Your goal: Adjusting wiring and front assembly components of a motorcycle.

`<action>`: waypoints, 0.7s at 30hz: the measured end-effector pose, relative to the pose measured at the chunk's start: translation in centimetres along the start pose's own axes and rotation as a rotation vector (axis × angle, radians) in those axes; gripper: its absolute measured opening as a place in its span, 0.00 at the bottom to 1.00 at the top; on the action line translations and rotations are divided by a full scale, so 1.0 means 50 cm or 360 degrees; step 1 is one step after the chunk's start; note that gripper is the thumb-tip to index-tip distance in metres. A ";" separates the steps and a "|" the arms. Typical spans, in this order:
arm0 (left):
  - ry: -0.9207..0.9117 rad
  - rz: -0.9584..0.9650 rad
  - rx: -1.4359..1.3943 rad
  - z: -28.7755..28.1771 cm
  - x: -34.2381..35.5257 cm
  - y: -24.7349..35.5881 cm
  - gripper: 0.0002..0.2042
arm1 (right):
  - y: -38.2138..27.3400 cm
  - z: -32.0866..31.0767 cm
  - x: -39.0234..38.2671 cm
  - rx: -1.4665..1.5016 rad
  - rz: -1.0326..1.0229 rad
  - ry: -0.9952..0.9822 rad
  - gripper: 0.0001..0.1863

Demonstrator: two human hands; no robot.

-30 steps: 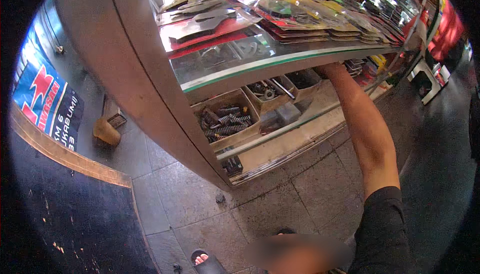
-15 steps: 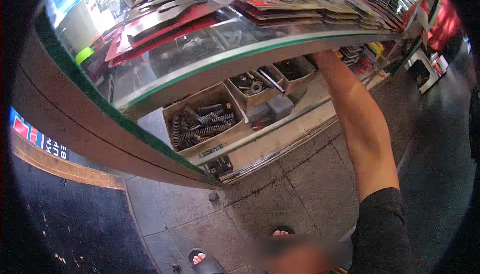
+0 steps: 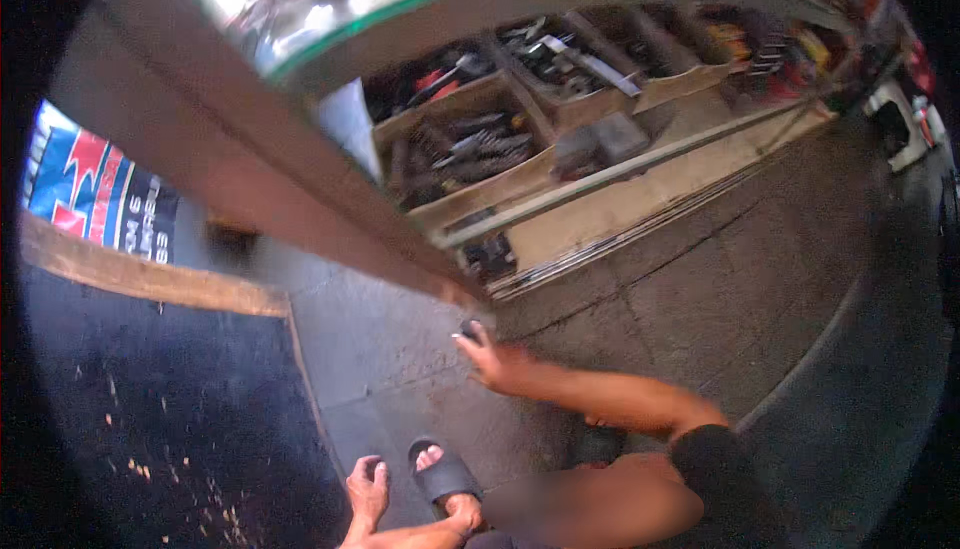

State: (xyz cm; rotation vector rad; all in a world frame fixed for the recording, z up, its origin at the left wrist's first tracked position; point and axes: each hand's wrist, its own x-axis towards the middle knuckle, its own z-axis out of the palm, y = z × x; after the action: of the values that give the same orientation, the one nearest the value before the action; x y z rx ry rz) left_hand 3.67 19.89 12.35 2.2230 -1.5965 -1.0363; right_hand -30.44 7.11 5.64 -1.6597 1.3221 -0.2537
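My right hand (image 3: 486, 360) reaches down to the floor from the right. Its fingers are apart and stretched toward a small dark piece (image 3: 468, 329) by the foot of the cabinet; contact is too blurred to tell. Low in the view, my left hand (image 3: 367, 489) is beside the black slide sandal (image 3: 448, 476) on my foot. The fingers of that hand curl round a small dark spot that I cannot make out. Behind the right hand, the cabinet's brown frame post (image 3: 300, 209) slants down to the tiles.
A cardboard box of coil springs (image 3: 485, 149) and a box of metal parts (image 3: 560, 64) stand on the cabinet's lower shelf, with grey blocks (image 3: 600, 144) in front. A wood-edged dark panel (image 3: 170, 399) lies at left. Grey tiles (image 3: 620, 319) cover the floor.
My right arm has come out of the cabinet and down to the floor. The left hand has entered the view at the bottom. The view has tilted downward.
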 end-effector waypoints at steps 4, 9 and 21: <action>0.0076 0.0289 0.0117 -0.020 0.068 0.004 0.11 | 0.120 0.148 0.119 -0.0573 -0.0179 0.0296 0.32; 0.0032 0.0378 0.0132 -0.077 0.070 -0.001 0.15 | 0.063 0.013 -0.098 -0.0405 -0.0467 0.0388 0.22; 0.0050 -0.0133 0.0074 0.055 -0.086 -0.285 0.14 | -0.042 -0.937 -0.095 -0.2587 -0.0607 0.2526 0.20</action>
State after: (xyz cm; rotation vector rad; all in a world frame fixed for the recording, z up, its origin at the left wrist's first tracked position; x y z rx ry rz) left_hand 11.79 29.90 4.40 2.3432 -1.5421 -0.9899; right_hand -62.04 -14.46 33.18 -3.3418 2.6998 -1.0744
